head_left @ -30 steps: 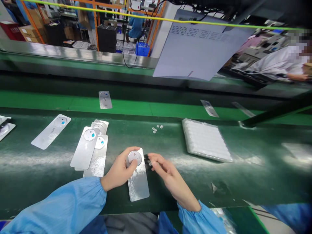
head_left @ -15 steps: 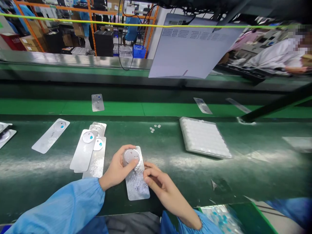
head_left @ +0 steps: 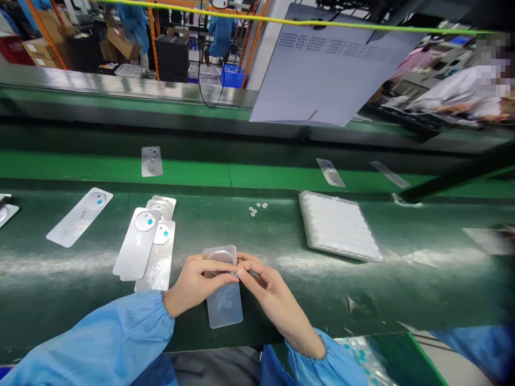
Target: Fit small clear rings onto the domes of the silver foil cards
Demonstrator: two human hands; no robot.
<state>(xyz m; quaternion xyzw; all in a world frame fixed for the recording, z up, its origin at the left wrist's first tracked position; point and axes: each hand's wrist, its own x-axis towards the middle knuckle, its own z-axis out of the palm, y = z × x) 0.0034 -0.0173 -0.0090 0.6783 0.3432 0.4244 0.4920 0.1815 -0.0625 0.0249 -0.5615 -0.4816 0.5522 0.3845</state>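
A pale rectangular panel [head_left: 225,311] with a round window near its top end lies on the green work surface before me. Over it, the fingertips of my left hand [head_left: 197,279] and my right hand [head_left: 271,292] meet in a pinch near the panel's right edge. Whatever they hold there is too small and covered to name. My hands hide much of the round window. Left of my left hand lies a stack of similar panels [head_left: 134,252], with blue dots by their windows. Another such panel [head_left: 78,220] lies further left, at a slant.
Several small white rings [head_left: 254,210] lie beyond my hands. A wrapped tray of white pieces [head_left: 340,228] sits to the right. Panels [head_left: 152,162] rest on the bright green strip behind. A green bin [head_left: 422,356] with blue-dotted pieces stands at lower right. A dark bar [head_left: 458,174] slants in.
My left hand has shifted from gripping the panel's upper part to meeting my right fingertips above it. My right hand has come up slightly. The panel now looks duller.
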